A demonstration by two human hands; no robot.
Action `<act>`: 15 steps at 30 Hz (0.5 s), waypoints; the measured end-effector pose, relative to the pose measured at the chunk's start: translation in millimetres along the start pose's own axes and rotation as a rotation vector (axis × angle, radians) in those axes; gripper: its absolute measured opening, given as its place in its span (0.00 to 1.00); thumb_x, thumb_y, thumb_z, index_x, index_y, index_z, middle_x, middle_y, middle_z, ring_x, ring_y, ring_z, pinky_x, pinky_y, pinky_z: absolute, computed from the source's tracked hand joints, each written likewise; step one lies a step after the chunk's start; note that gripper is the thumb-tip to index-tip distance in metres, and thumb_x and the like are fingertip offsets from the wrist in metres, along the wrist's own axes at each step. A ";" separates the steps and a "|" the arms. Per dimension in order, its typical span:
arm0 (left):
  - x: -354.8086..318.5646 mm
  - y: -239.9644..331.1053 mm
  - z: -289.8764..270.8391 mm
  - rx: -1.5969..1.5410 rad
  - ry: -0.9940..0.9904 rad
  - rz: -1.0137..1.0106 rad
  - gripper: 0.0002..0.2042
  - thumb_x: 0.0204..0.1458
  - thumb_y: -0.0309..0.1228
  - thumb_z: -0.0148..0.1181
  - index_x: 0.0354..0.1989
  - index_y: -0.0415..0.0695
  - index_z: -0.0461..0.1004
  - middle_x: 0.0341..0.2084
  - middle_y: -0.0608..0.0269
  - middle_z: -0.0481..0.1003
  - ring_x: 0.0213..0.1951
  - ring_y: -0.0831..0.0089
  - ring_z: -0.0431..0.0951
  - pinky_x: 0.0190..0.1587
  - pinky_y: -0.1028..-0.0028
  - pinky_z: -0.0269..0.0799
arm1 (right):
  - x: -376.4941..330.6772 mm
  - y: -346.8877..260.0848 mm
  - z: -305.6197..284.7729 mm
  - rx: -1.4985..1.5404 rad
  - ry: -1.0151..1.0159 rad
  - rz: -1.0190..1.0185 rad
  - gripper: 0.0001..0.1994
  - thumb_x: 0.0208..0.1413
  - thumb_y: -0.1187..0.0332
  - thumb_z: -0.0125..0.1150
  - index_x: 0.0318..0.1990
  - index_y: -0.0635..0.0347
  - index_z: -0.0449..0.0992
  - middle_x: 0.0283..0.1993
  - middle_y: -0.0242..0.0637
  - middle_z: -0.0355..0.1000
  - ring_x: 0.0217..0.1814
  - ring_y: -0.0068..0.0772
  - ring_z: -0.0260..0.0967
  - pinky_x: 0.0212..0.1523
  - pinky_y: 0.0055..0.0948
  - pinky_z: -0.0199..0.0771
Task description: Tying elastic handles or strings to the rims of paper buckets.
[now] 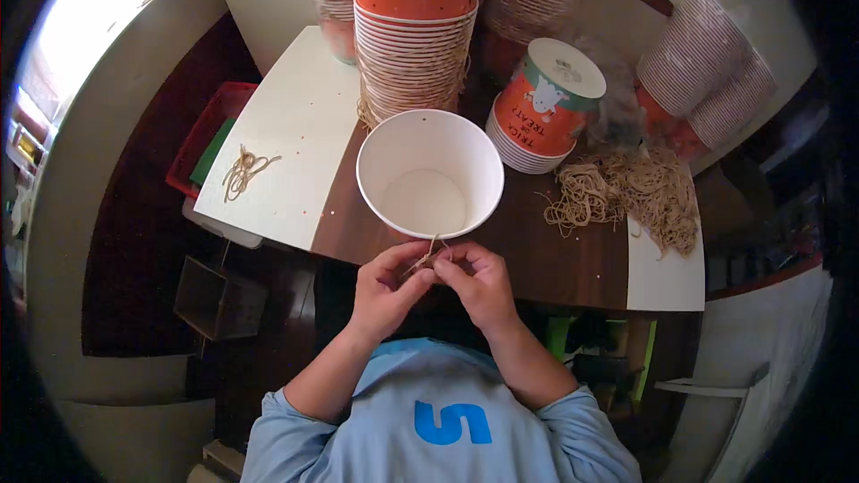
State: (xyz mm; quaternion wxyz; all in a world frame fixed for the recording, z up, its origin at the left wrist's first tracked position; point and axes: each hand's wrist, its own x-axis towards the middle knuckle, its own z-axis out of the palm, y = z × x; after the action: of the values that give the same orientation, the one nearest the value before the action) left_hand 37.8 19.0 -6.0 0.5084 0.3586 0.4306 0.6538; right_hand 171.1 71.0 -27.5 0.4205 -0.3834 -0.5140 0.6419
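Observation:
A large white-lined paper bucket [429, 170] sits at the table's front edge with its mouth toward me, bare inside. Just below its near rim, my left hand [392, 279] and my right hand [472, 275] meet, thumbs and fingertips pinched together. Both grip a thin tan cord [431, 250], one end of which rises against the bucket's rim. How the cord runs between the fingers is mostly hidden. Whether it passes through a hole in the bucket, I cannot tell.
Behind the bucket rises a tall stack of orange buckets [416, 63] with cords. Upside-down buckets [548, 107] stand right of it, beside a tangled heap of cord [626, 192]. A few loose cords [246, 172] lie on the white left tabletop. Wrapped bucket stacks [698, 63] stand farther right.

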 end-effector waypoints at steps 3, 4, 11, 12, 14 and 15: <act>1.2 1.0 -1.5 0.093 -0.039 0.000 0.10 0.53 0.24 0.58 0.43 0.36 0.74 0.34 0.64 0.77 0.34 0.82 0.75 0.37 0.83 0.70 | -1.0 -2.4 -0.6 -0.035 -0.015 -0.028 0.05 0.50 0.71 0.63 0.33 0.62 0.76 0.30 0.28 0.74 0.31 0.15 0.68 0.33 0.19 0.70; 1.8 0.7 -4.2 0.171 -0.084 -0.027 0.09 0.53 0.23 0.58 0.42 0.35 0.74 0.34 0.64 0.77 0.35 0.82 0.75 0.38 0.82 0.71 | -1.4 -3.2 -0.8 -0.050 -0.019 -0.057 0.05 0.50 0.71 0.63 0.33 0.62 0.76 0.30 0.27 0.74 0.31 0.15 0.68 0.33 0.19 0.69; 2.3 -3.1 -12.6 0.225 -0.014 0.022 0.06 0.53 0.24 0.59 0.37 0.35 0.76 0.29 0.66 0.77 0.32 0.83 0.75 0.35 0.83 0.71 | -2.2 -15.3 0.6 0.017 0.026 -0.043 0.05 0.52 0.70 0.62 0.32 0.62 0.76 0.29 0.27 0.74 0.29 0.14 0.67 0.31 0.18 0.69; 1.4 0.9 -11.7 0.243 -0.005 0.023 0.06 0.53 0.25 0.58 0.36 0.36 0.76 0.27 0.66 0.77 0.30 0.84 0.73 0.32 0.84 0.69 | -1.7 -14.6 -0.5 -0.017 0.028 -0.055 0.05 0.52 0.70 0.61 0.32 0.63 0.76 0.29 0.28 0.74 0.29 0.14 0.67 0.31 0.18 0.70; 1.2 3.6 -14.1 0.260 0.004 0.024 0.06 0.54 0.26 0.57 0.35 0.37 0.77 0.26 0.67 0.77 0.28 0.86 0.72 0.29 0.85 0.68 | -1.3 -13.0 -3.0 -0.050 0.031 -0.068 0.05 0.53 0.70 0.61 0.32 0.63 0.75 0.29 0.28 0.74 0.29 0.14 0.68 0.31 0.18 0.70; 1.4 3.6 -17.2 0.203 -0.007 -0.044 0.07 0.55 0.28 0.57 0.35 0.37 0.77 0.25 0.68 0.76 0.26 0.86 0.70 0.27 0.85 0.65 | -1.3 -12.0 -4.4 -0.069 0.030 -0.073 0.05 0.53 0.70 0.61 0.32 0.63 0.75 0.29 0.29 0.74 0.29 0.15 0.68 0.32 0.19 0.71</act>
State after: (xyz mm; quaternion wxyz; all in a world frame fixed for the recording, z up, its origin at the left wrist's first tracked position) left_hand 20.6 16.5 -9.1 0.4854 0.4010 0.5006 0.5940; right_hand 177.4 72.7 -16.4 0.4380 -0.3881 -0.5431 0.6022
